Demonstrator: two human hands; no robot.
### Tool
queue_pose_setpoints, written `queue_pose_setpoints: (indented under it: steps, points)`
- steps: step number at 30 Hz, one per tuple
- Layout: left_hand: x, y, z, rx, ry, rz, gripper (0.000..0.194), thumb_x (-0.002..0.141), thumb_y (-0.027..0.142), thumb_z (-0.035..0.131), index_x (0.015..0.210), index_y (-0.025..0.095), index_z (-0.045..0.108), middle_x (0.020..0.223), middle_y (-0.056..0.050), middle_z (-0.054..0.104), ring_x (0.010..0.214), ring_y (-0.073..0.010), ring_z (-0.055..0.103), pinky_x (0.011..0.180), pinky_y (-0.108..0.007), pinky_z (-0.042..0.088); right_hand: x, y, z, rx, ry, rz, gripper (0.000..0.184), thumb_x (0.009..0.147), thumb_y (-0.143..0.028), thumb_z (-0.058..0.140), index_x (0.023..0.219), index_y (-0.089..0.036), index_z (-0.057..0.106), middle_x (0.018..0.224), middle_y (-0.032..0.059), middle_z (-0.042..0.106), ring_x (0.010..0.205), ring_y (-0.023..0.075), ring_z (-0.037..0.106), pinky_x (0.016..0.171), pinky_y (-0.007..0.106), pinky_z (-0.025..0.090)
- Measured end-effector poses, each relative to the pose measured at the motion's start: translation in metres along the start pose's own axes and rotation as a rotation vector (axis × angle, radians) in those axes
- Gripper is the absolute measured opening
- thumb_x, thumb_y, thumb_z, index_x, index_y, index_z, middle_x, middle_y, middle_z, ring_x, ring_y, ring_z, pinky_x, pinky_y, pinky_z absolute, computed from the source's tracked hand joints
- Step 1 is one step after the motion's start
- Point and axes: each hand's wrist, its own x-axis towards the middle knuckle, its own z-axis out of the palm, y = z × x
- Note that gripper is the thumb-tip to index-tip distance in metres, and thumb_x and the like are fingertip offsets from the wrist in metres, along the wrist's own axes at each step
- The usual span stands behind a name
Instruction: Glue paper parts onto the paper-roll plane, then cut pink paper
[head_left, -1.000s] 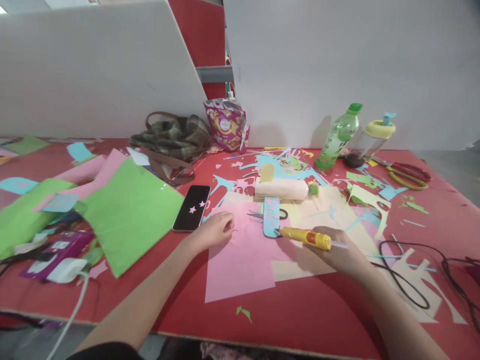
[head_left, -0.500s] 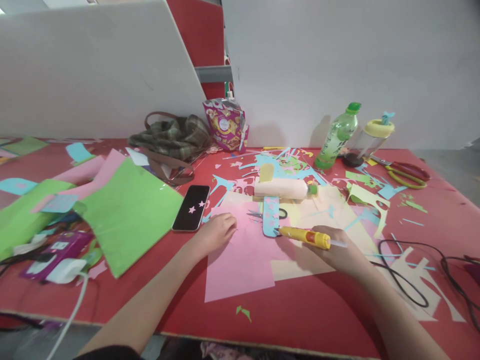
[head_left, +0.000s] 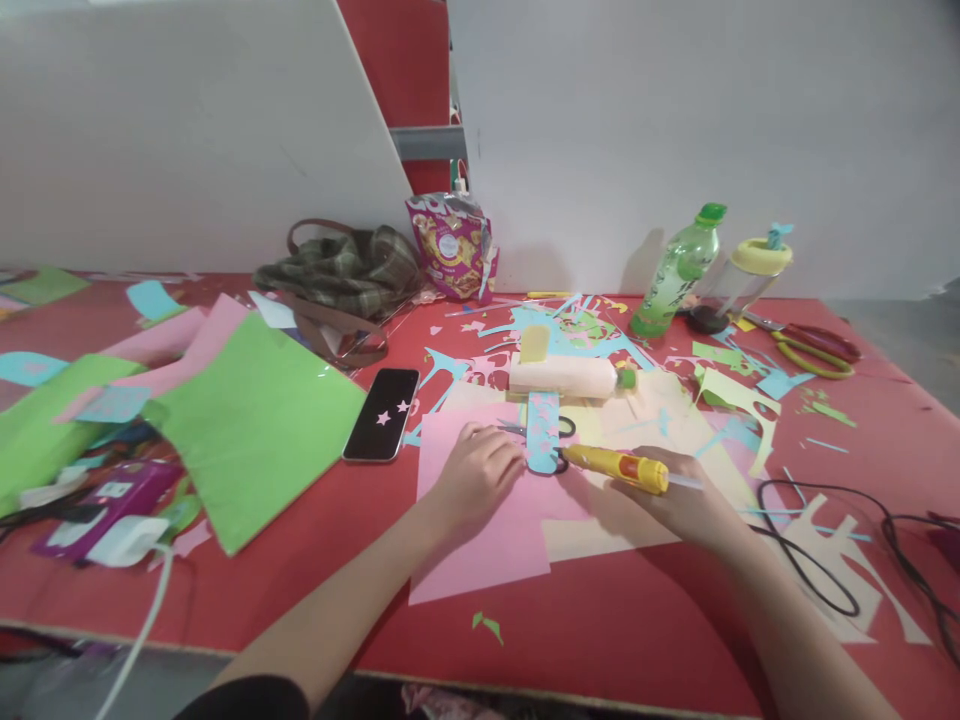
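Observation:
My right hand (head_left: pixel 675 490) grips a yellow hot glue gun (head_left: pixel 611 466), with a clear glue stick sticking out of its back end. Its nozzle points left, close to the lower right edge of a light-blue paper strip (head_left: pixel 543 425) with pink shapes on it. Curled and closed, my left hand (head_left: pixel 484 470) is at the strip's lower left edge; whatever its fingertips hold is hidden or too small to name. Small scissors (head_left: pixel 566 427) lie partly under the strip. Just above sits a paper-wrapped bottle (head_left: pixel 562 376) on its side, green cap to the right. Pink paper (head_left: pixel 480 560) lies beneath my left hand.
A phone (head_left: pixel 382 415) bearing pink stars and green foam sheets (head_left: pixel 262 430) lie left. Behind are a plaid bag (head_left: pixel 360 270), snack pouch (head_left: pixel 451 245), green bottle (head_left: pixel 675 275), and clear jar (head_left: pixel 739 285). Large scissors (head_left: pixel 814 350), paper scraps and a black cable (head_left: pixel 810 575) occupy the right.
My left hand has moved right across the pink paper to the blue strip's edge. The glue gun in my right hand has shifted slightly right.

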Motion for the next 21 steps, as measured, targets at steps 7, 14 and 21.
queue_pose_setpoints:
  steps: [7, 14, 21]
  points:
    - [0.005, 0.004, 0.016, 0.083, 0.042, 0.129, 0.023, 0.083, 0.018, 0.035, 0.07, 0.016, 0.053, 0.07, -0.003, 0.058, 0.079, -0.0149, 0.049, 0.076, -0.032, 0.03, 0.0, -0.002, -0.001, -0.045, 0.002, 0.004, 0.013, 0.071, -0.032, 0.053, 0.068, -0.019, 0.052, 0.06, -0.0005, 0.055, 0.05, 0.0137, 0.052, 0.046, 0.025, 0.04]
    - [0.003, 0.002, 0.02, 0.1, 0.018, 0.115, 0.023, 0.083, 0.017, 0.034, 0.072, 0.016, 0.054, 0.071, -0.004, 0.057, 0.079, -0.0156, 0.049, 0.076, -0.033, 0.03, 0.0, -0.003, -0.001, -0.058, -0.017, -0.008, 0.013, 0.072, -0.032, 0.051, 0.069, -0.019, 0.052, 0.062, 0.0004, 0.056, 0.053, 0.0137, 0.053, 0.047, 0.025, 0.04]
    - [0.0, 0.005, 0.017, 0.07, -0.004, 0.09, 0.021, 0.082, 0.016, 0.033, 0.076, 0.016, 0.054, 0.075, -0.005, 0.056, 0.078, -0.0164, 0.047, 0.075, -0.033, 0.03, 0.0, -0.003, -0.001, -0.057, -0.024, 0.011, 0.013, 0.073, -0.031, 0.051, 0.068, -0.019, 0.052, 0.062, 0.0003, 0.055, 0.052, 0.0132, 0.052, 0.046, 0.024, 0.039]
